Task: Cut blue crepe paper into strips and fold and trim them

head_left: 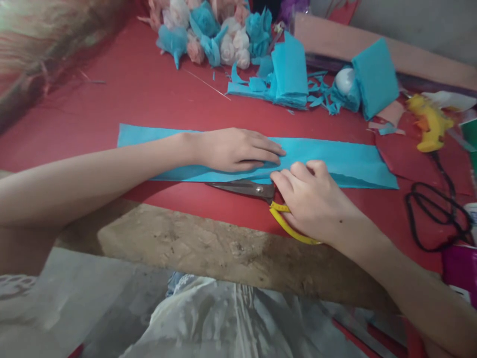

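A long blue paper strip (335, 156) lies across the red table. My left hand (238, 150) rests flat on its middle, fingers stretched toward the right. Just right of it, my right hand (311, 199) is closed around the yellow handles of the scissors (246, 189), at the strip's near edge. The dark blades point left along that edge, partly beneath the paper. On the right, part of the near edge looks folded or cut; the exact state is unclear.
Paper flowers (208, 35) cluster at the back. Folded blue paper (290, 74), scraps and a white ball (345, 81) lie behind the strip. A yellow glue gun (430, 124) with a black cord is at the right. The table's wooden edge (179, 233) runs nearest me.
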Tool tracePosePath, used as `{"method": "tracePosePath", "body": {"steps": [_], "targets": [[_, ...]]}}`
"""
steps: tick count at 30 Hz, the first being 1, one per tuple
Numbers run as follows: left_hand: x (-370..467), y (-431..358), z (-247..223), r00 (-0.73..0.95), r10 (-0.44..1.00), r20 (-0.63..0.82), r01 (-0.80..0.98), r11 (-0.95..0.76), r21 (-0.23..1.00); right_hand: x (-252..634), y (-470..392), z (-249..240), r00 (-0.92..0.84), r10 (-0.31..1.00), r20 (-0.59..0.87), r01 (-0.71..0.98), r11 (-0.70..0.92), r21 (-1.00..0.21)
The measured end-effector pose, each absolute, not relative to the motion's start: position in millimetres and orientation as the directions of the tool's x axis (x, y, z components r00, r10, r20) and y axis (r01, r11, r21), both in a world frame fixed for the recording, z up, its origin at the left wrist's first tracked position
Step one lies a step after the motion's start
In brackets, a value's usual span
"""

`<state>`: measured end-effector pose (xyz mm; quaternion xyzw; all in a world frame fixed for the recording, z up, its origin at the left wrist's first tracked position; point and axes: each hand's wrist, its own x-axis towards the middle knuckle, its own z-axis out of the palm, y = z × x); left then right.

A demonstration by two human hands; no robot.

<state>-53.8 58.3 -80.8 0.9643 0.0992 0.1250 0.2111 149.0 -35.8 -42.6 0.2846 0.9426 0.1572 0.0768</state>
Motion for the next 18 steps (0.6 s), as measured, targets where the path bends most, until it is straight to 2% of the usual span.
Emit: {"method": "tracePosePath", "body": {"steps": [12,18], "targets": [[-54.8,59.0,-82.5,0.944,0.239,0.227,0.127,-0.900,0.416,146.1,-24.0,-47.8,-0.881,0.470,0.055,0.468,0.847,0.251],[-54.7,58.9,-82.5,0.946,0.253,0.203,0.145,-0.889,0.434,148.7,-26.6,-46.5,-0.906,0.407,0.112,0.422,0.861,0.283]]}}
